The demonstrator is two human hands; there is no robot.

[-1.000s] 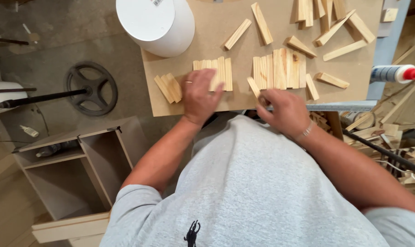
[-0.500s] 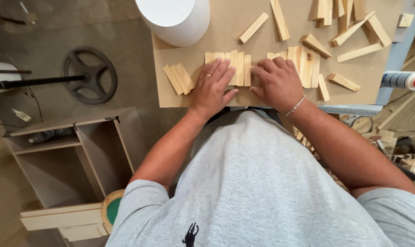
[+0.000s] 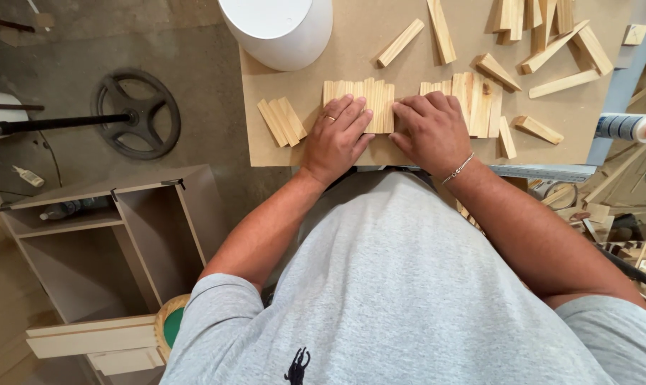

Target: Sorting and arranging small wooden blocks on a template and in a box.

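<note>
On the brown board point(image 3: 323, 153), 2 hands, left hand point(image 3: 337, 139) and right hand point(image 3: 431, 132), fingers flat, released, on 2 rows of wooden slats point(image 3: 369, 96).

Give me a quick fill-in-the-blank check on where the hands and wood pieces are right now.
1. The left hand lies flat on a row of wooden strips and wears a ____ on one finger.
2. The right hand has a ____ around its wrist.
3. The white bucket stands at the board's far ____ corner.
4. The glue bottle at the right has a ____ cap.

Missing words: ring; bracelet; left; red
</note>
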